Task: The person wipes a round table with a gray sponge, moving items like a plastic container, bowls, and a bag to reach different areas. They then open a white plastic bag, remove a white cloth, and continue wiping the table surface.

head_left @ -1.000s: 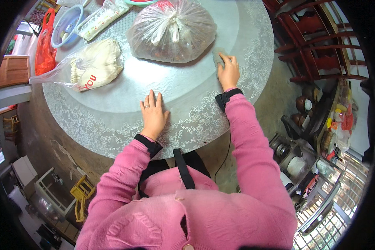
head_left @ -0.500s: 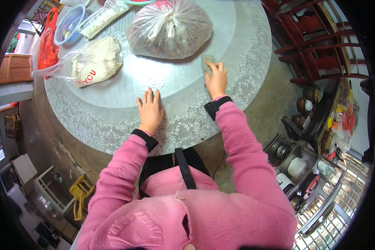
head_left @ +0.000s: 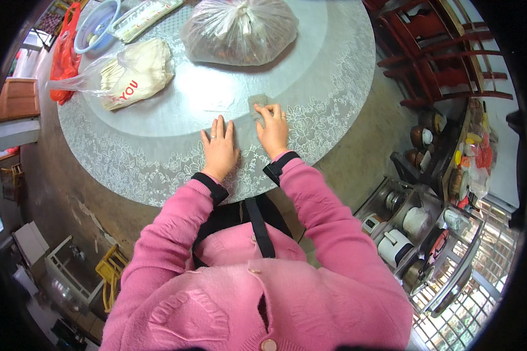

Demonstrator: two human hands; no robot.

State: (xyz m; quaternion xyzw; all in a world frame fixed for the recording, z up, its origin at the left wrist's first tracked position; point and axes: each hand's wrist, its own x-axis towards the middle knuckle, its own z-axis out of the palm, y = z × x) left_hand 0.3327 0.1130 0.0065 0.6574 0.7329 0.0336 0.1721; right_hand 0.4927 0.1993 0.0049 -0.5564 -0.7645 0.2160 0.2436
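Note:
My left hand (head_left: pixel 221 152) lies flat on the round table (head_left: pixel 310 126), fingers spread and holding nothing. Just to its right, my right hand (head_left: pixel 271 131) presses a small grey-green cloth (head_left: pixel 257 102) against the tabletop; its fingers are bent over the cloth's near edge. The tabletop has a clear cover over a white floral lace pattern. Beyond both hands sits a large, knotted plastic bag (head_left: pixel 240 38) with dark contents that I cannot make out.
Left on the table are a clear bag of cream-coloured items (head_left: pixel 136 73), a long clear package (head_left: pixel 143 20), a light blue basin (head_left: pixel 98 26) and a red plastic bag (head_left: pixel 64 61). Dark red wooden chairs (head_left: pixel 418 58) stand at the right, above a shelf of pots (head_left: pixel 401 234).
My right hand has slid the cloth left and nearer, toward my left hand. The left hand has shifted slightly right relative to the table and remains flat.

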